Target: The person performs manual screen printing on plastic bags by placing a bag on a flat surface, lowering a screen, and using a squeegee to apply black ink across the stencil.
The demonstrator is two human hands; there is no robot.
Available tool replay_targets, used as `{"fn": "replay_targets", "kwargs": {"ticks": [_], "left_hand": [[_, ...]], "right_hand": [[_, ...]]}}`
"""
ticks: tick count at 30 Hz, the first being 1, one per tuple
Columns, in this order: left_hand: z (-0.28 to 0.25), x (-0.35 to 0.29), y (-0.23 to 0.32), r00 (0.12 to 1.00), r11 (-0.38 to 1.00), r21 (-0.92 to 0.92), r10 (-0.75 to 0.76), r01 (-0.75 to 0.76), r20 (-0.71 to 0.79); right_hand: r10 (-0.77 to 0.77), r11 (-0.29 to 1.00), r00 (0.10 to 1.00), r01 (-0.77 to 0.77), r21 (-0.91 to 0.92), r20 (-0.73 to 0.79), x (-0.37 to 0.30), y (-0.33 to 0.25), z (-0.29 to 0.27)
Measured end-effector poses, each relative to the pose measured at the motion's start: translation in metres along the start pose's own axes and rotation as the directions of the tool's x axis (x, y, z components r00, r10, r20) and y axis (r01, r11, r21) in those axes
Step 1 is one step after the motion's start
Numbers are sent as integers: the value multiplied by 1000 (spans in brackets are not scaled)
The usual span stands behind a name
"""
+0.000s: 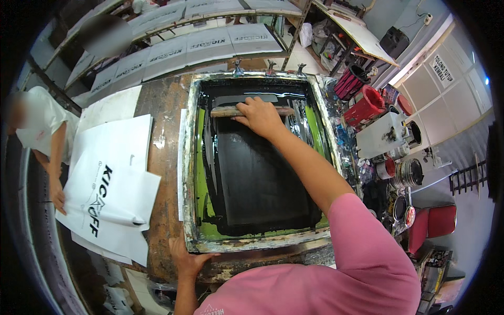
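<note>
Squeegee [224, 112] pinched in the right hand [260, 118] called for even pressure across the black ink [257, 178]; the left hand [186, 258] rested spread beside the frame's near-left corner [198, 245].

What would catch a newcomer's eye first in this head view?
Most likely the broad sheet of glossy black ink inside the paint-crusted frame at the centre, with the right hand gripping a wooden bar near its far end. Next, the large white printed sheets on the left, with a co-worker's hand at their outer edge. Then the bright red bucket right of the frame.
</note>
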State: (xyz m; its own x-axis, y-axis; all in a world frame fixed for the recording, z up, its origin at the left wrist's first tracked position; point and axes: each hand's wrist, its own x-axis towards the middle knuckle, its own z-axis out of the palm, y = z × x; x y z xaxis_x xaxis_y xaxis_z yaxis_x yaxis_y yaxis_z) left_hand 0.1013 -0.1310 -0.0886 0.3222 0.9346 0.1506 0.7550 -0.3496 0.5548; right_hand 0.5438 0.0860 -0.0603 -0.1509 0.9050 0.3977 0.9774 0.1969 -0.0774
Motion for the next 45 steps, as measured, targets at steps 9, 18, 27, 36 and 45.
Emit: {"fn": "replay_targets", "kwargs": {"ticks": [9, 18, 27, 36, 45], "left_hand": [[6, -3, 1, 982, 997, -8, 77, -79, -175], [-13, 3, 28, 982, 914, -403, -34, -45, -187], [-72, 72, 106, 869, 614, -667, 64, -421, -490], [19, 37, 67, 965, 843, 538, -127, -18, 231], [21, 42, 74, 980, 869, 491, -32, -69, 194]], "right_hand": [[-52, 967, 916, -53, 249, 398, -78, -66, -118], [97, 974, 928, -162, 156, 360, -221, -185, -195], [-19, 989, 951, -28, -145, -309, -119, -174, -297], [-71, 987, 899, 2, -159, -432, -48, -148, -340], [-74, 980, 920, -4, -200, -384, -20, -133, -356]]}}
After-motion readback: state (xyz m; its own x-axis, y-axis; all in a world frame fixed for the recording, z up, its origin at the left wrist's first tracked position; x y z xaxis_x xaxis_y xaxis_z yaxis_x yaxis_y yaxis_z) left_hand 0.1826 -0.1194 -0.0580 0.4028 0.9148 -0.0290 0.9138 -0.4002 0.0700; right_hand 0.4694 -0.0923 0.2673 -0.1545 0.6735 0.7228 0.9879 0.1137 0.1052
